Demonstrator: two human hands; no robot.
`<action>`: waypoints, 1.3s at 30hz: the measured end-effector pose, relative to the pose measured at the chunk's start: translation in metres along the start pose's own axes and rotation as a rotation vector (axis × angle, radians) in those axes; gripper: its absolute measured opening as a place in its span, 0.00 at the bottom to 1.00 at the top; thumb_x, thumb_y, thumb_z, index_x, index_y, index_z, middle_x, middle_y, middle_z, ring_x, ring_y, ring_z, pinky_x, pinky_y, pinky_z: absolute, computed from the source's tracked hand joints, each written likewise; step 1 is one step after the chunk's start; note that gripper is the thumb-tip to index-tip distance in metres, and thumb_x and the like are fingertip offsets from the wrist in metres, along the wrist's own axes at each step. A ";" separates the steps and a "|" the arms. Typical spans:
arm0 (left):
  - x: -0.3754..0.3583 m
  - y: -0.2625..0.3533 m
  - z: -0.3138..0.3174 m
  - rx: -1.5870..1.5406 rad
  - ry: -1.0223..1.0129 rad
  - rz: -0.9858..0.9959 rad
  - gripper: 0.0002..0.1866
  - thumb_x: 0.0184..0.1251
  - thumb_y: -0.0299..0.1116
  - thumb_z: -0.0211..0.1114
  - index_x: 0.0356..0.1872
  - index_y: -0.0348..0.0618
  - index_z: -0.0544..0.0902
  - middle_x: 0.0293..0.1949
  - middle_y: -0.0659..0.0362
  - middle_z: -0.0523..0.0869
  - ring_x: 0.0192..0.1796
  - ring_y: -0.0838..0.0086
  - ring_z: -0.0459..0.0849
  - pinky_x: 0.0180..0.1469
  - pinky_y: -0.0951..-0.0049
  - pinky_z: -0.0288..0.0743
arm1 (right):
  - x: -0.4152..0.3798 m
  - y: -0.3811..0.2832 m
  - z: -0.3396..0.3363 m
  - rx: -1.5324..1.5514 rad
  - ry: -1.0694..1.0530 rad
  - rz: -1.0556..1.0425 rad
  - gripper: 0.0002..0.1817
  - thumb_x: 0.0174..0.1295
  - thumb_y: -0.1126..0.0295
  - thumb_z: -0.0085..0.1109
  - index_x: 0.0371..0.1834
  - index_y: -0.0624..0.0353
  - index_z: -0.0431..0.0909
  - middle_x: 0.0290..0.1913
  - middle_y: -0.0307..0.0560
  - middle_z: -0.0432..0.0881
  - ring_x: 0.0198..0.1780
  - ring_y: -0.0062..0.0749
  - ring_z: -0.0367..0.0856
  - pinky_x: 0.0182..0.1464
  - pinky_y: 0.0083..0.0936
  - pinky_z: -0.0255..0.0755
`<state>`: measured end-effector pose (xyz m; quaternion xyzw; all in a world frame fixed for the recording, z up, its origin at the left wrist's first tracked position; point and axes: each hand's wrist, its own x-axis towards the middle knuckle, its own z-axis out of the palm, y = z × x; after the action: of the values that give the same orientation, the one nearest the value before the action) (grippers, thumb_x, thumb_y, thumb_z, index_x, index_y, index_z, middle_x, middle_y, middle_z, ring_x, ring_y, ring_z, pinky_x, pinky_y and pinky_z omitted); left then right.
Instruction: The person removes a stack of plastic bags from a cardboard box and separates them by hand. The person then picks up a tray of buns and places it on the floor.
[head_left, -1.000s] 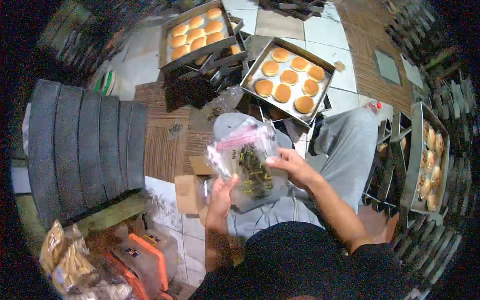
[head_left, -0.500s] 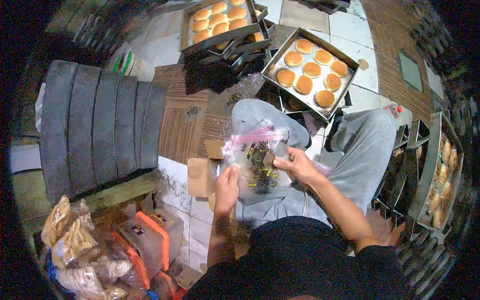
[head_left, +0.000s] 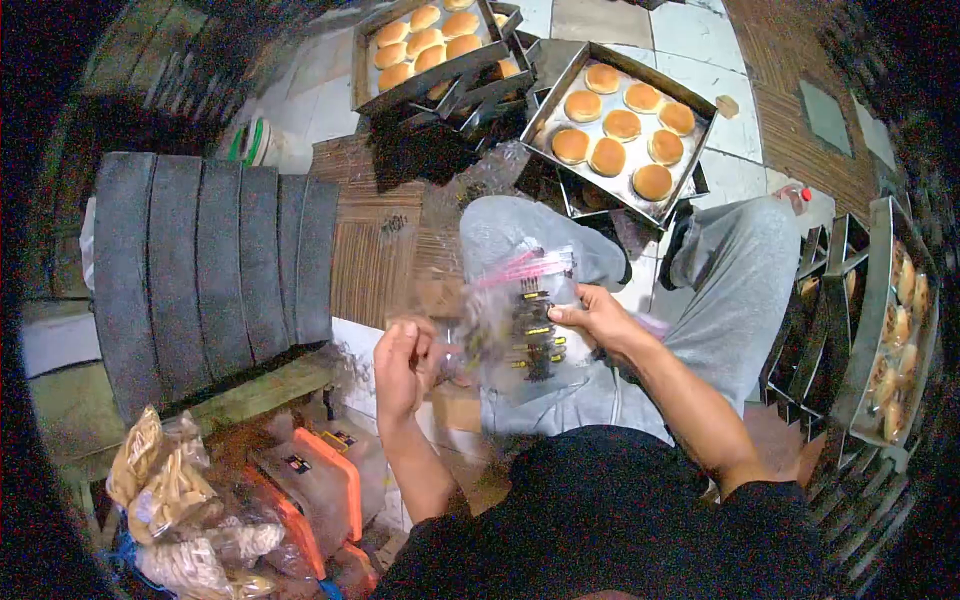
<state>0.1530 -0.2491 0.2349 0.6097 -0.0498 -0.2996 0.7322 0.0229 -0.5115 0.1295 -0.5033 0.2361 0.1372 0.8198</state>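
Note:
A sheaf of clear plastic bags [head_left: 535, 325] with dark and yellow print and pink strips at the top is over my lap. My right hand [head_left: 595, 318] grips the bags by their right edge, thumb on top. Left of them is my left hand [head_left: 403, 358], its fingers curled against the thumb. A smear of see-through film lies between that hand and the bags. Whatever the left fingers pinch is too blurred to make out.
Ahead, a metal tray of round buns [head_left: 622, 125] rests on other trays, beside another bun tray [head_left: 430, 50]. More filled trays [head_left: 895, 330] stand at right. Dark grey stacked slabs [head_left: 215, 270], bagged goods [head_left: 165, 490] and an orange-rimmed container [head_left: 335, 480] are at left.
My left hand has moved left, away from the bags' edge, and its fingers have curled. The right hand still grips the bags. The view has shifted slightly.

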 end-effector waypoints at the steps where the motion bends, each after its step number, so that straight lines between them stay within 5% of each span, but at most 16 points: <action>1: 0.003 0.006 -0.003 0.036 -0.089 -0.116 0.16 0.80 0.38 0.53 0.37 0.34 0.79 0.26 0.66 0.72 0.25 0.83 0.70 0.33 0.76 0.75 | -0.003 -0.006 0.001 -0.017 -0.007 0.032 0.19 0.63 0.61 0.70 0.51 0.63 0.83 0.44 0.38 0.86 0.45 0.22 0.79 0.51 0.26 0.73; 5: 0.020 -0.002 0.038 0.779 -0.053 -0.212 0.16 0.77 0.36 0.53 0.32 0.36 0.82 0.25 0.61 0.78 0.27 0.79 0.76 0.32 0.76 0.74 | 0.010 0.015 -0.004 0.056 -0.052 -0.101 0.20 0.63 0.61 0.70 0.52 0.64 0.82 0.46 0.38 0.86 0.46 0.23 0.80 0.53 0.26 0.73; 8: 0.031 -0.029 0.039 0.921 -0.006 -0.201 0.16 0.77 0.36 0.53 0.34 0.35 0.82 0.26 0.57 0.81 0.29 0.76 0.80 0.33 0.72 0.74 | 0.007 0.009 -0.005 0.034 -0.057 -0.066 0.20 0.63 0.62 0.69 0.52 0.64 0.83 0.46 0.38 0.86 0.47 0.23 0.80 0.54 0.25 0.73; 9: 0.034 -0.034 0.038 1.082 -0.013 -0.008 0.17 0.76 0.37 0.54 0.35 0.32 0.81 0.26 0.53 0.82 0.29 0.71 0.81 0.35 0.66 0.75 | 0.011 0.014 -0.007 -0.024 -0.037 -0.065 0.19 0.64 0.62 0.69 0.52 0.64 0.83 0.46 0.39 0.86 0.47 0.22 0.80 0.53 0.25 0.73; 10: 0.034 -0.038 0.038 1.082 -0.017 -0.012 0.17 0.76 0.37 0.54 0.35 0.32 0.81 0.26 0.53 0.82 0.29 0.71 0.81 0.35 0.66 0.75 | 0.012 0.019 -0.009 -0.022 -0.034 -0.062 0.19 0.64 0.62 0.69 0.52 0.64 0.83 0.46 0.39 0.86 0.47 0.22 0.80 0.53 0.25 0.73; 12: 0.031 -0.040 0.045 1.138 0.102 -0.082 0.14 0.72 0.37 0.58 0.35 0.34 0.81 0.26 0.46 0.84 0.34 0.51 0.83 0.40 0.57 0.75 | 0.013 0.024 -0.012 -0.056 -0.056 -0.097 0.23 0.68 0.54 0.63 0.52 0.65 0.83 0.47 0.41 0.86 0.48 0.24 0.81 0.53 0.27 0.75; 16: 0.023 -0.034 0.060 1.264 0.146 -0.123 0.13 0.70 0.38 0.61 0.38 0.36 0.81 0.35 0.46 0.83 0.42 0.49 0.81 0.48 0.54 0.74 | 0.016 0.016 -0.010 0.260 -0.049 0.055 0.32 0.71 0.43 0.54 0.54 0.67 0.82 0.48 0.45 0.86 0.48 0.29 0.83 0.53 0.30 0.76; 18: 0.016 -0.035 0.075 1.321 0.346 0.115 0.12 0.69 0.36 0.63 0.46 0.38 0.81 0.44 0.46 0.81 0.49 0.49 0.78 0.54 0.53 0.71 | 0.013 0.009 -0.008 0.234 -0.050 0.041 0.38 0.72 0.37 0.46 0.55 0.69 0.81 0.50 0.49 0.86 0.49 0.34 0.84 0.55 0.33 0.77; 21: 0.012 -0.051 0.081 1.301 0.147 0.406 0.14 0.69 0.33 0.61 0.52 0.39 0.80 0.50 0.46 0.79 0.51 0.50 0.77 0.55 0.53 0.71 | 0.010 0.006 -0.009 0.222 -0.045 0.035 0.38 0.72 0.38 0.47 0.55 0.68 0.81 0.53 0.50 0.85 0.50 0.36 0.84 0.56 0.34 0.76; 23: 0.008 -0.052 0.093 1.337 0.022 0.372 0.14 0.69 0.31 0.61 0.54 0.40 0.80 0.49 0.46 0.79 0.52 0.50 0.77 0.57 0.53 0.71 | 0.010 0.008 -0.011 0.246 -0.076 0.068 0.38 0.72 0.37 0.47 0.55 0.68 0.81 0.53 0.49 0.85 0.50 0.35 0.83 0.56 0.34 0.76; 25: 0.006 -0.058 0.100 1.375 -0.096 0.314 0.16 0.71 0.31 0.59 0.56 0.39 0.80 0.50 0.45 0.80 0.54 0.48 0.76 0.59 0.54 0.70 | 0.007 0.009 -0.009 0.063 -0.052 -0.219 0.31 0.71 0.45 0.54 0.53 0.68 0.82 0.48 0.48 0.87 0.46 0.32 0.84 0.52 0.33 0.76; 28: 0.000 -0.044 0.107 1.208 -0.089 0.234 0.17 0.74 0.35 0.58 0.58 0.39 0.80 0.54 0.43 0.79 0.56 0.46 0.76 0.62 0.56 0.69 | -0.006 0.003 0.009 -0.369 0.202 -0.447 0.22 0.67 0.57 0.61 0.49 0.68 0.82 0.37 0.51 0.87 0.39 0.29 0.82 0.45 0.33 0.76; 29: -0.004 -0.029 0.111 1.102 -0.089 0.139 0.22 0.76 0.41 0.58 0.60 0.34 0.77 0.57 0.43 0.79 0.61 0.52 0.76 0.65 0.59 0.68 | -0.025 -0.024 0.020 -0.528 0.224 -0.394 0.14 0.61 0.69 0.61 0.45 0.68 0.81 0.29 0.56 0.83 0.34 0.37 0.83 0.39 0.38 0.77; 30: -0.008 -0.025 0.109 1.098 -0.084 0.146 0.22 0.76 0.41 0.58 0.60 0.34 0.77 0.57 0.43 0.79 0.61 0.52 0.76 0.65 0.59 0.68 | -0.031 -0.035 0.030 -0.743 0.249 -0.679 0.17 0.56 0.71 0.62 0.47 0.67 0.80 0.31 0.58 0.82 0.31 0.47 0.82 0.37 0.43 0.77; 34: -0.031 -0.002 0.119 0.272 -0.099 0.172 0.24 0.76 0.42 0.60 0.60 0.30 0.75 0.56 0.49 0.80 0.61 0.70 0.76 0.62 0.64 0.70 | -0.072 -0.078 0.093 -1.106 0.393 -0.941 0.37 0.49 0.67 0.65 0.66 0.68 0.70 0.49 0.63 0.80 0.42 0.56 0.82 0.43 0.44 0.78; 39: -0.022 -0.010 0.100 0.032 0.180 -0.030 0.19 0.76 0.40 0.62 0.56 0.34 0.78 0.49 0.57 0.84 0.50 0.73 0.81 0.52 0.70 0.76 | -0.079 -0.073 0.114 -1.166 0.152 -0.871 0.33 0.50 0.64 0.66 0.61 0.68 0.75 0.55 0.63 0.76 0.58 0.55 0.74 0.63 0.42 0.67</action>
<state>0.0875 -0.3252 0.2568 0.6465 0.0208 -0.2536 0.7192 0.0176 -0.4421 0.2701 -0.9144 -0.0404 -0.1332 0.3802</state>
